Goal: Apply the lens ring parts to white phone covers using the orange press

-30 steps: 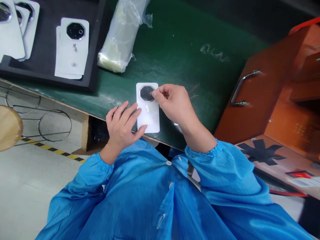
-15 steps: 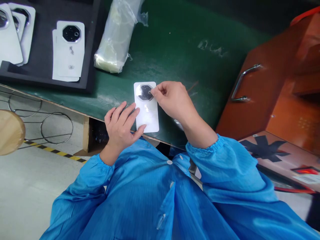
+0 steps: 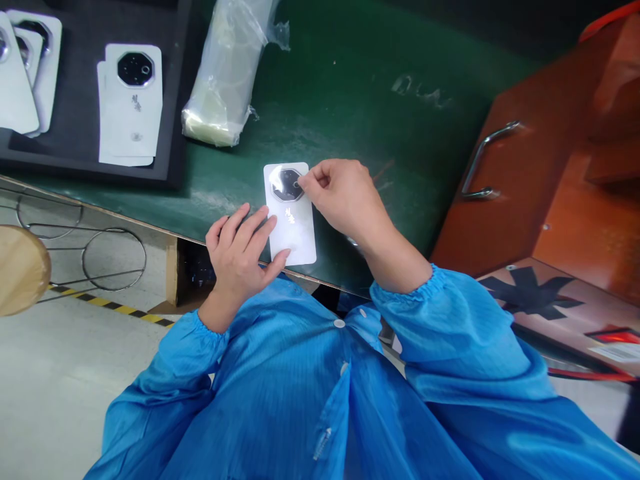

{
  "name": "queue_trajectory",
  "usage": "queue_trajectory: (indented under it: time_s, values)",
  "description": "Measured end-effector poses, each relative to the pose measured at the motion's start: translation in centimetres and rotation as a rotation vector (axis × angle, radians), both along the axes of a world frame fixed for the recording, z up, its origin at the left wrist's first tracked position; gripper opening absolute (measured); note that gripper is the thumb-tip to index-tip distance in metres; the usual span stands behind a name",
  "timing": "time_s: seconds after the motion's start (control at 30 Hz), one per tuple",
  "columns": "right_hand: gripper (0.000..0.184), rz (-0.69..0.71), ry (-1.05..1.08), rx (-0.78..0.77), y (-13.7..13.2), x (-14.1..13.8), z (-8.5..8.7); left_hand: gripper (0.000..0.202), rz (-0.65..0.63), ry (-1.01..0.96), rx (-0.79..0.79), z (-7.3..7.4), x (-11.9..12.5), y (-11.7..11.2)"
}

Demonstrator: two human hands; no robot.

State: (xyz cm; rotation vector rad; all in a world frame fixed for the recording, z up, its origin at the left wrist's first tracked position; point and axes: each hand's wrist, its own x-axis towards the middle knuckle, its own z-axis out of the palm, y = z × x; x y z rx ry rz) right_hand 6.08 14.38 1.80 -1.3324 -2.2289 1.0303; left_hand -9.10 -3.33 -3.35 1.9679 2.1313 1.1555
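Observation:
A white phone back cover with a dark octagonal camera window lies flat near the front edge of the green table. My left hand rests on the cover's left edge with fingers stretched out flat, pressing it down. My right hand is pinched, thumb and forefinger together at the right side of the camera window, on something too small to make out. Both arms wear blue sleeves.
A black tray at the back left carries several more white covers. A clear plastic bag roll lies beside it. An orange-brown cabinet with a metal handle stands at the right. A wooden stool is at the left.
The view has shifted slightly, so everything sits a little lower-left. My right pinch stays at the camera window; my left hand still presses the cover.

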Motion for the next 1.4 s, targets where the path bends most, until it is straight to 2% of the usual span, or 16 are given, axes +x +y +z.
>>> queue_trajectory:
  time_s: [0.13,0.3,0.53,0.77,0.93,1.07,1.23,1.4]
  values:
    - [0.028,-0.011,-0.014,0.002,0.0,-0.1,0.1,0.051,0.007,-0.041,-0.06,0.1,0.0,0.0]
    - [0.026,-0.037,-0.035,0.012,-0.2,-0.4,0.2,0.05,0.007,-0.023,-0.028,0.1,0.0,0.0]
    - [0.023,-0.063,-0.029,0.057,-0.2,-0.8,-0.4,0.049,0.036,0.01,-0.026,0.1,0.0,0.1]
    - [0.03,-0.077,-0.053,0.039,-0.1,-1.1,-0.5,0.051,-0.008,0.021,0.035,0.0,0.0,0.0]
    - [0.03,-0.05,-0.016,0.018,0.2,-1.0,0.0,0.05,0.006,-0.046,-0.021,0.1,-0.1,0.0]
    - [0.032,-0.039,-0.038,-0.005,0.3,-1.0,0.3,0.051,0.013,0.005,-0.051,0.1,-0.1,0.0]
    - [0.032,-0.049,-0.043,0.054,0.3,-0.4,0.1,0.05,0.009,0.026,-0.03,0.2,0.0,0.0]
    - [0.021,-0.101,-0.046,0.094,0.2,0.4,0.0,0.047,0.01,0.158,0.069,0.4,0.0,0.1]
